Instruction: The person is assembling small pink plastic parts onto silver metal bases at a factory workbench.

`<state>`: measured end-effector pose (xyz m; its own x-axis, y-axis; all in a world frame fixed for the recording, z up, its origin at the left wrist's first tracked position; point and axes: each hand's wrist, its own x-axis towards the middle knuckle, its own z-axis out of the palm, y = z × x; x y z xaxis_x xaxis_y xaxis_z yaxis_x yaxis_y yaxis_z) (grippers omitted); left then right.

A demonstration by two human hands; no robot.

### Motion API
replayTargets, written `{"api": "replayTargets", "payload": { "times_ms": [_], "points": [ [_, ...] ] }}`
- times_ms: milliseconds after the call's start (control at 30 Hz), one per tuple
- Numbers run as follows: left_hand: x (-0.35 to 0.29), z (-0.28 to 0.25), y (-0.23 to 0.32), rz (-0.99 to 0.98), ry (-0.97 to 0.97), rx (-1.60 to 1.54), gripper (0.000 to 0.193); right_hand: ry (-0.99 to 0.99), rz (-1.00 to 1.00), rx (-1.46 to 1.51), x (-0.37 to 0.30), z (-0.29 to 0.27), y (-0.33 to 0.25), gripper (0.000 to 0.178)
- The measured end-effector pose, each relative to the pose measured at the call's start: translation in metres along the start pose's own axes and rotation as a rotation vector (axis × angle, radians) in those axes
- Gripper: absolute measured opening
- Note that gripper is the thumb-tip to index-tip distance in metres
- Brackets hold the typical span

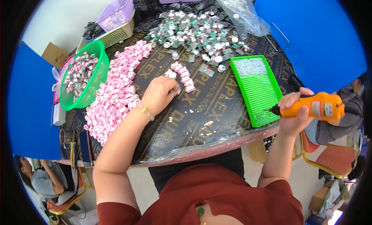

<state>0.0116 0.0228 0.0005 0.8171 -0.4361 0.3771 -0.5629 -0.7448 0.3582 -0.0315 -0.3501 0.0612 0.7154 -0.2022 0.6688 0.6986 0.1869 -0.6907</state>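
Note:
My right hand [295,112] is wrapped round an orange electric screwdriver [327,106]. Its dark nose and thin bit point left over a green tray [252,113], which has a perforated bottom and small silvery screws [252,66] heaped at its far end. Over the table's middle, my left hand [159,95] is closed with its fingertips bent down; what they hold, if anything, is hidden. Just beyond those fingers stands a short curved row of small pink plastic parts [186,78]. A silvery round piece [173,75] lies by the row's left side.
A long heap of pink parts [116,95] runs beside my left forearm. Silver discs with green boards [193,35] are piled at the back. A green basket [104,66] stands left, purple baskets [116,11] behind. Blue panels [310,38] flank the table; other people sit on both sides.

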Motion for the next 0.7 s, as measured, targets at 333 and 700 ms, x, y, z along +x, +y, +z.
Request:
{"api": "replayTargets", "payload": {
  "times_ms": [333, 700],
  "points": [
    [-0.044, 0.004, 0.074, -0.182, 0.056, 0.048, 0.025, 0.070, 0.099, -0.187, 0.053, -0.038, 0.050, 0.029],
    [-0.047, 0.015, 0.075, -0.381, 0.149, -0.111, 0.027, 0.038, 0.104, -0.274, 0.066, -0.046, 0.077, 0.024]
  ]
}}
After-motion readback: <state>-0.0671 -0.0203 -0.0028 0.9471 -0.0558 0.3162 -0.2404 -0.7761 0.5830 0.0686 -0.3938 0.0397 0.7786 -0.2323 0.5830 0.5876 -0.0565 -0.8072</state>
